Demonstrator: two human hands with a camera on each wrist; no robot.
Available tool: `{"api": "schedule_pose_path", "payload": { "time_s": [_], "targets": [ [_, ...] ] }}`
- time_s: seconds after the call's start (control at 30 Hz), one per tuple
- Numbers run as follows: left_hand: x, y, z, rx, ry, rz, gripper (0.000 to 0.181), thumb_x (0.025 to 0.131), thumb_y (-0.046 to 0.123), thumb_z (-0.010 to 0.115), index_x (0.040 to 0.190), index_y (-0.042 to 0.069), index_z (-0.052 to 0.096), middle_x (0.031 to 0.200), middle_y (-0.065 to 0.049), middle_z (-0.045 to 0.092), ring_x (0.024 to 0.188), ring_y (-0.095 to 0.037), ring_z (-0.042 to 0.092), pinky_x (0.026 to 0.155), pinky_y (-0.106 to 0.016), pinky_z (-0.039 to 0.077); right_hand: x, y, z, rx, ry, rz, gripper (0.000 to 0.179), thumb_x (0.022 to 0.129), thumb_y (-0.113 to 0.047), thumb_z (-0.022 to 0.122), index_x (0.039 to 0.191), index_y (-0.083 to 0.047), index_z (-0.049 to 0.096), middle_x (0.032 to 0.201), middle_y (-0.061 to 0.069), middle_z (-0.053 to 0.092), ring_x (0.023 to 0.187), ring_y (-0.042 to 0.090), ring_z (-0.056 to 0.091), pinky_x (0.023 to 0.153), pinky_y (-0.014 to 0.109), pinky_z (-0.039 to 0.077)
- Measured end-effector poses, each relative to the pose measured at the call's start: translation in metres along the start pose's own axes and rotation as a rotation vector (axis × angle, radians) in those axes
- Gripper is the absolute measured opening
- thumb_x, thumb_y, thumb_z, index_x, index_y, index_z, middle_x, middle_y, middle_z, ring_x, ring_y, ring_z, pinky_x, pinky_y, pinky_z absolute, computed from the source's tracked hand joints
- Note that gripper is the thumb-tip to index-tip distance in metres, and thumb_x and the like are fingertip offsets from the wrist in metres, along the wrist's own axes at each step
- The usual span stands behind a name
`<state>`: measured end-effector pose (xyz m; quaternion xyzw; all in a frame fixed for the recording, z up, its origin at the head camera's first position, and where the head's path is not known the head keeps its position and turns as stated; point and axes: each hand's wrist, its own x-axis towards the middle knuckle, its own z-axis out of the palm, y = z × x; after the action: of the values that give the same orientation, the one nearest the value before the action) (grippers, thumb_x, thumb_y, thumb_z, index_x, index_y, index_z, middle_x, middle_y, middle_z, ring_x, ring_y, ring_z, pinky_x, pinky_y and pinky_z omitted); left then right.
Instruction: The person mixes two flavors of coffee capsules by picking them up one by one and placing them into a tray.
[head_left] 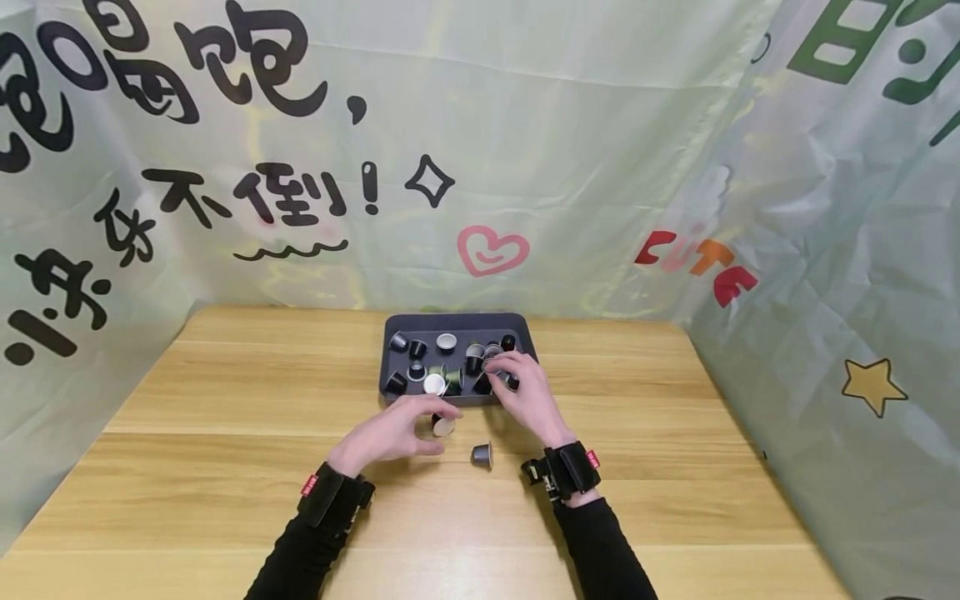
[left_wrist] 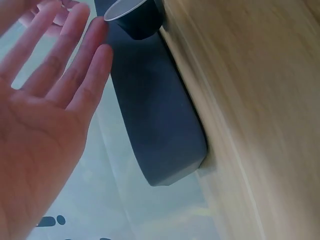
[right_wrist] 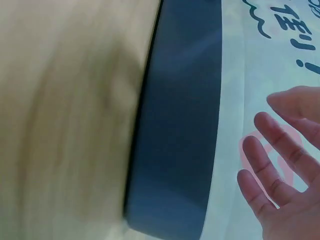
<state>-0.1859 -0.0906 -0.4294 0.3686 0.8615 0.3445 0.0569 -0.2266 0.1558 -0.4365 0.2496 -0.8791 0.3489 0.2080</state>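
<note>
Several coffee capsules, mostly dark with a few white and green ones, lie in a dark grey tray [head_left: 459,322]. My left hand [head_left: 397,431] is at the tray's near edge, its thumb spread from straight fingers. A dark capsule with a pale lid [head_left: 444,427] shows in the gap between thumb and fingers; the left wrist view has a dark capsule [left_wrist: 142,22] by the fingertips. My right hand [head_left: 525,392] hovers over the tray's right part, fingertips close above capsules, fingers loosely extended in the right wrist view. A grey capsule [head_left: 480,455] lies on its side between the hands.
The tray stands towards the back of a wooden table [head_left: 262,417]. A printed cloth [head_left: 585,167] hangs behind the table and along its sides. Black straps with small cameras [head_left: 570,468] are on both wrists.
</note>
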Motion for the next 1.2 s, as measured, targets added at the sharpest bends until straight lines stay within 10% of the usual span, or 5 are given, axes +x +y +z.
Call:
{"api": "schedule_pose_path", "payload": {
  "time_s": [0.77,1.2],
  "targets": [
    [0.003,0.0,0.011,0.024,-0.066,0.045,0.043,0.083,-0.005,0.072,0.124,0.005,0.067,0.129,-0.01,0.068,0.114,-0.028,0.067,0.098,-0.04,0.058,-0.005,0.003,-0.003,0.058,-0.001,0.008,0.011,0.089,-0.001,0.07,0.098,-0.002,0.076,0.107,0.012,0.073,0.108,0.03,0.067,0.1,0.046,0.052],
    [-0.002,-0.002,0.006,0.057,-0.103,-0.068,0.055,0.075,-0.018,0.064,0.125,0.007,0.067,0.131,-0.009,0.068,0.112,-0.028,0.067,0.097,-0.042,0.058,-0.007,0.004,0.001,0.043,0.048,-0.058,0.011,0.085,0.001,0.07,0.094,-0.003,0.075,0.104,0.012,0.073,0.104,0.032,0.068,0.096,0.05,0.054]
  ]
}}
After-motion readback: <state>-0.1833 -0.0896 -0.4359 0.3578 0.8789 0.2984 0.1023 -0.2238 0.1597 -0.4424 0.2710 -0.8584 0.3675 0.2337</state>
